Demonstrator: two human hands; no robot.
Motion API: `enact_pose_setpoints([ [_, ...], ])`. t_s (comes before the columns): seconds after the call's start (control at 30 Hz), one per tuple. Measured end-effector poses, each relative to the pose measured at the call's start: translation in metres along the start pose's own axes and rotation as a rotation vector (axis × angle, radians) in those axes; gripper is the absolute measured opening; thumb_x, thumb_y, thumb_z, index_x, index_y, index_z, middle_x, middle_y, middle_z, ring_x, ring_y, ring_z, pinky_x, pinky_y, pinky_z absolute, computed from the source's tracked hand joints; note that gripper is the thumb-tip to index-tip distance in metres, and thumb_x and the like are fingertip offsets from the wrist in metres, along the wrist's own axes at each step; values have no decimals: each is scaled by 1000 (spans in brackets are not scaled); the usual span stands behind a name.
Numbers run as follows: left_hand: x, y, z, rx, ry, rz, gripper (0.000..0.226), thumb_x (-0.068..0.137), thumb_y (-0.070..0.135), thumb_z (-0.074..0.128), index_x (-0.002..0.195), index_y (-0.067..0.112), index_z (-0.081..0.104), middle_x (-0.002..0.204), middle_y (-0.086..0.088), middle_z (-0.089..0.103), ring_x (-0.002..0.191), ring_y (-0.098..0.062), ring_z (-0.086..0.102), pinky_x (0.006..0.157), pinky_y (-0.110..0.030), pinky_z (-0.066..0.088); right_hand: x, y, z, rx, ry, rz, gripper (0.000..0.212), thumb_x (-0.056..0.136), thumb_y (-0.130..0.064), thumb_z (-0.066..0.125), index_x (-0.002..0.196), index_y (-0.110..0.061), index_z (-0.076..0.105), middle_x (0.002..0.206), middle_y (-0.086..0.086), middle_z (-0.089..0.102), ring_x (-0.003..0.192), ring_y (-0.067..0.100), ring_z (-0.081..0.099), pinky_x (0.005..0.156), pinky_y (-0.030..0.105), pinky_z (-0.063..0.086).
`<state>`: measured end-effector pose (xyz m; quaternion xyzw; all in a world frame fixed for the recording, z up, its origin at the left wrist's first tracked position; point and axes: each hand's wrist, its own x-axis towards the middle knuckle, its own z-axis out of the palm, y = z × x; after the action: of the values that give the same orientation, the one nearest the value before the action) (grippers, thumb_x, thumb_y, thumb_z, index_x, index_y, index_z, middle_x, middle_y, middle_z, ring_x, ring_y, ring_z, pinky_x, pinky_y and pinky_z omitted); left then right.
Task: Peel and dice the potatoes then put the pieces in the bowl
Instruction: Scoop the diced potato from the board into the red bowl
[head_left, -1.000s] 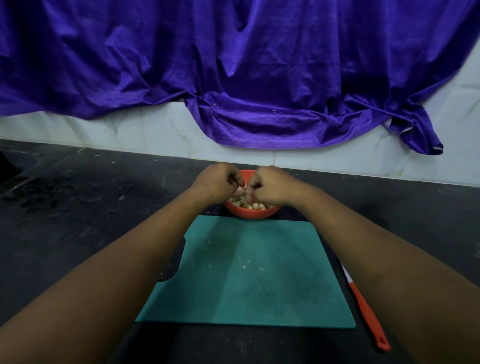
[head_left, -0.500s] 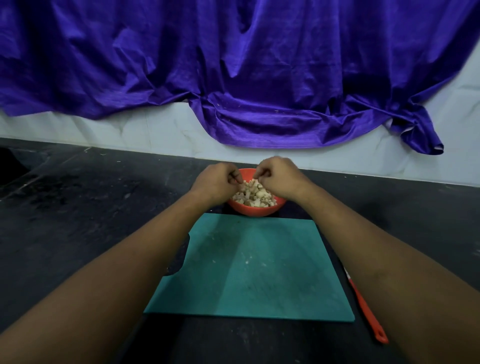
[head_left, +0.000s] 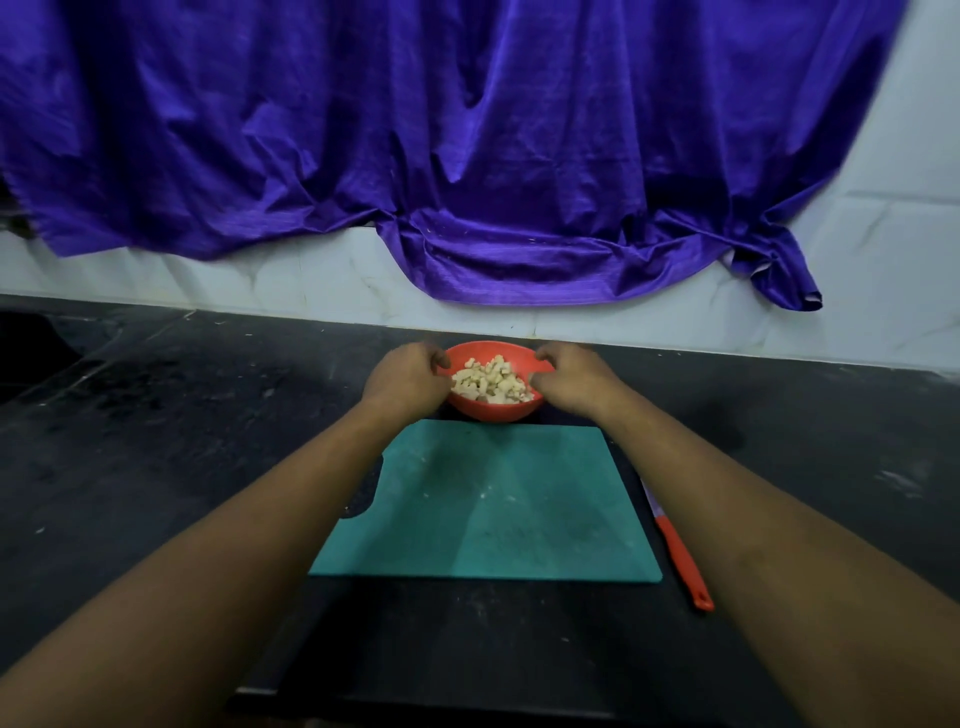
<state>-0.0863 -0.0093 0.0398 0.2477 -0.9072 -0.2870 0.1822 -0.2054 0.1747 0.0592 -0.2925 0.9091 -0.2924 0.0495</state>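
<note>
While the diced potato pieces (head_left: 491, 383) sit heaped in the orange bowl (head_left: 496, 411), which stands on the dark table (head_left: 156, 441) just past the far edge of the teal cutting board (head_left: 493, 509), the step in hand looks like steadying or shifting the filled bowl. The left hand (head_left: 410, 382) has its grip closed on the bowl's left rim, fingers curled over the top and thumb against the wall. The right hand (head_left: 579, 384) has a matching grip on the right rim. Whether the bowl is lifted or resting I cannot tell. The board carries only pale specks, so the dicing seems finished and the task near its end.

Doing this well means holding the bowl level with even pressure from both sides. The pile rises close to the rim, so a tilt could spill cubes. Fingertips belong on the rim, not among the pieces. Any move should go low and clear of the board's far edge, so the base does not catch. The orange-handled knife (head_left: 680, 561) lies just beside the board's right edge, close under the right forearm. That arm should draw back without sweeping it.
</note>
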Motion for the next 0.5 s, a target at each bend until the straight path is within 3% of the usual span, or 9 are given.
enact_pose_setpoints([
  [0.1,-9,-8,10,-260,-102,-157,19,95,13,59,112,12,67,111,-10,69,101,-27,65,89,-45,58,-8,11,9,198,-83,146,36,101,-21,55,135,-8,56,128,12,63,114,27,62,95,42,54],
  [0.2,-15,-5,15,-544,-169,-242,21,97,1,46,109,7,62,100,-17,63,90,-26,60,81,-42,56,-13,14,20,411,-79,230,20,104,-26,52,120,-14,54,125,16,65,116,32,65,104,53,52],
  [0.37,-12,-4,11,-690,-186,-281,32,100,-4,41,125,13,53,113,-12,64,110,-27,63,91,-40,59,-12,16,27,579,-116,237,42,108,-30,47,146,-13,48,129,3,58,117,23,61,107,50,49],
  [0.5,-10,-16,10,-791,-149,-313,55,102,-5,43,153,11,37,119,-9,59,112,-25,60,94,-42,56,-12,23,23,602,-121,221,38,108,-26,47,144,-15,50,135,3,58,119,22,59,106,48,48],
])
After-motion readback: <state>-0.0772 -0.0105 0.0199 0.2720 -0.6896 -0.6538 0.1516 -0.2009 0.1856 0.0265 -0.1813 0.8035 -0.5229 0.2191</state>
